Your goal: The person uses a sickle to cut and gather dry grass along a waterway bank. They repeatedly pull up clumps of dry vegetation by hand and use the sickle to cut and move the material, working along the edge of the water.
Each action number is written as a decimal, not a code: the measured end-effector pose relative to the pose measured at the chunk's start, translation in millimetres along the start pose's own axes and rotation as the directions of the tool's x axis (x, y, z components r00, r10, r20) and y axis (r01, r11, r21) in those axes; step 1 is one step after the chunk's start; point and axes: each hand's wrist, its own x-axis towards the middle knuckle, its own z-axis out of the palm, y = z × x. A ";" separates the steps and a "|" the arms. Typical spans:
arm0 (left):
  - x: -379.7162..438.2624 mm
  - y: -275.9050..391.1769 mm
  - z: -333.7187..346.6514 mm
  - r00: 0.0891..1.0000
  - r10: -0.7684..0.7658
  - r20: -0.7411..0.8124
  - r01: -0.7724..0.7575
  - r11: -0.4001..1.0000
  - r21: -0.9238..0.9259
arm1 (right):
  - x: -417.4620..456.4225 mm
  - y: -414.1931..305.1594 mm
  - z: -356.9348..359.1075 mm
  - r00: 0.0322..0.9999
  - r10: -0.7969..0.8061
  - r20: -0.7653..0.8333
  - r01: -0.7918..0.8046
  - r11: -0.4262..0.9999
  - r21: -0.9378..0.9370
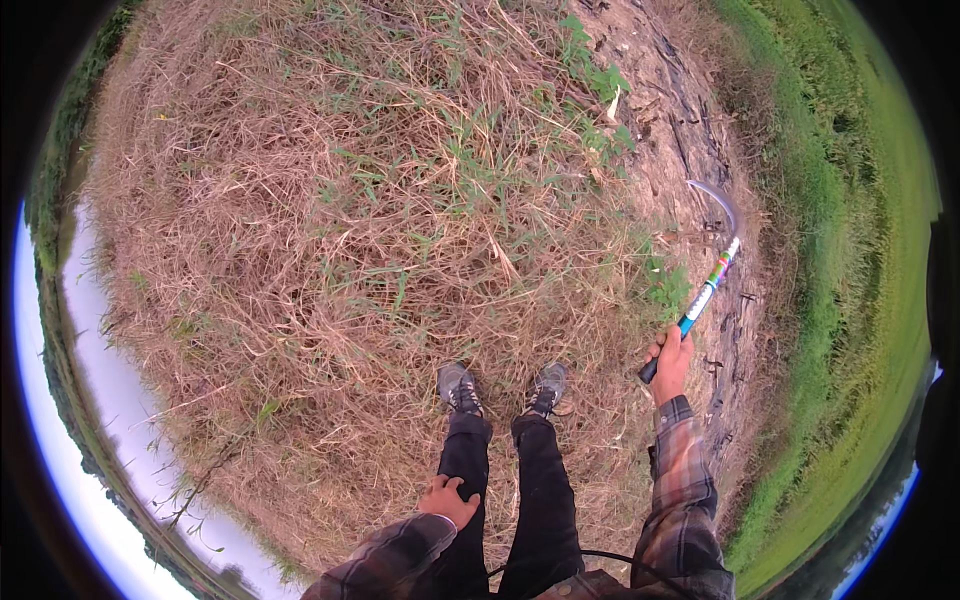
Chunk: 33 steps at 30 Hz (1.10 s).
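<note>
My right hand (673, 365) grips a sickle by the black and teal lower end of its handle (703, 296). A printed sleeve covers the upper handle. The curved metal blade (721, 201) arcs up and to the left, over the bare soil strip on my right, with its tip apart from any plant. My left hand (451, 500) hangs in front of my left thigh with nothing in it, its fingers loosely bent and apart. Dry brown grass (322, 247) mixed with some green blades spreads before my shoes (460, 387).
A broad-leaved green plant (667, 289) grows beside the sickle handle. The bare soil strip (675, 112) runs along my right, with a green grassy field (862, 337) past it. Water (112, 337) borders the grass on the left. A black cord (611, 556) crosses near my waist.
</note>
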 end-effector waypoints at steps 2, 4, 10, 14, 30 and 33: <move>1.2 -3.3 -0.6 1.000 0.002 0.004 -0.002 1.000 -0.006 | 43.7 -29.0 62.2 0.993 -0.005 0.118 0.008 1.000 -0.028; 4.1 -10.2 0.8 1.000 0.016 -0.008 -0.016 1.000 -0.025 | 83.4 -48.6 132.3 0.967 -0.094 0.239 0.120 0.988 -0.098; 6.1 -23.3 -3.9 0.996 0.062 -0.071 -0.070 0.991 -0.116 | 183.6 -48.9 267.7 0.899 -0.137 0.415 0.312 0.867 -0.390; 2.7 -20.6 -4.7 0.997 0.027 -0.075 -0.042 0.975 -0.217 | 123.6 -8.5 270.1 0.907 -0.160 0.390 0.307 0.885 -0.351; 17.3 -7.9 -1.0 0.896 0.224 -0.384 -0.419 0.713 -0.563 | -333.3 -146.4 9.0 0.722 0.635 0.276 -0.454 0.735 -0.504; -0.4 33.7 -65.0 0.958 0.247 -0.143 -0.177 0.119 -0.977 | -350.5 -157.6 -0.6 0.633 0.701 0.329 -0.516 0.699 -0.495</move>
